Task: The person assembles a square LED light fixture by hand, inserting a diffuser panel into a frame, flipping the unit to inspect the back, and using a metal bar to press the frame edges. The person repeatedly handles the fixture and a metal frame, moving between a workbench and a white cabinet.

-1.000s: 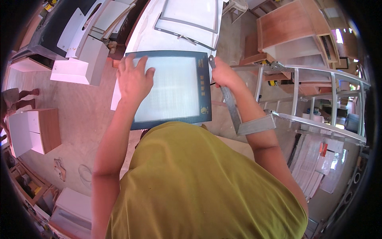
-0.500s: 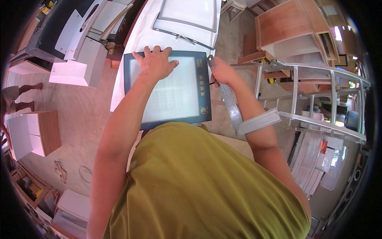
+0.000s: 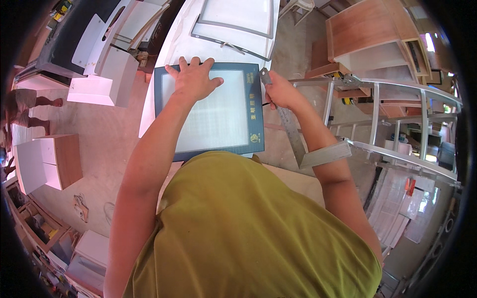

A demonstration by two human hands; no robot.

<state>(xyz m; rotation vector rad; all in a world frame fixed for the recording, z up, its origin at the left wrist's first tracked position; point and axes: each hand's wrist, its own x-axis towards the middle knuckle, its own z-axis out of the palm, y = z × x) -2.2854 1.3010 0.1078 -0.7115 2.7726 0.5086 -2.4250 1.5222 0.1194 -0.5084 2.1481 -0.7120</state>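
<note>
A square panel (image 3: 218, 121) with a pale, see-through middle and a dark blue border with gold lettering lies on the white table, close against my front. My left hand (image 3: 195, 82) rests on its upper part with fingers spread. Just off the panel's right edge, my right hand (image 3: 282, 92) is closed round the metal blade of a try square (image 3: 290, 130). The square's thick stock (image 3: 325, 155) lies across my right forearm. A thin dark tip (image 3: 267, 104) pokes out from under the right fingers toward the panel; what it belongs to is hidden.
Grey-edged frames (image 3: 233, 36) lie farther up the white table (image 3: 171, 44). An aluminium ladder (image 3: 376, 114) stands close on the right, before a wooden cabinet (image 3: 365, 32). White cabinets (image 3: 102, 89) and a small box unit (image 3: 67, 161) are on the left, where another person's legs (image 3: 37, 111) show.
The view has shifted slightly, so the surroundings sit a little differently. My hands, the panel and the try square hold nearly the same places. The other person's legs at left have moved a little.
</note>
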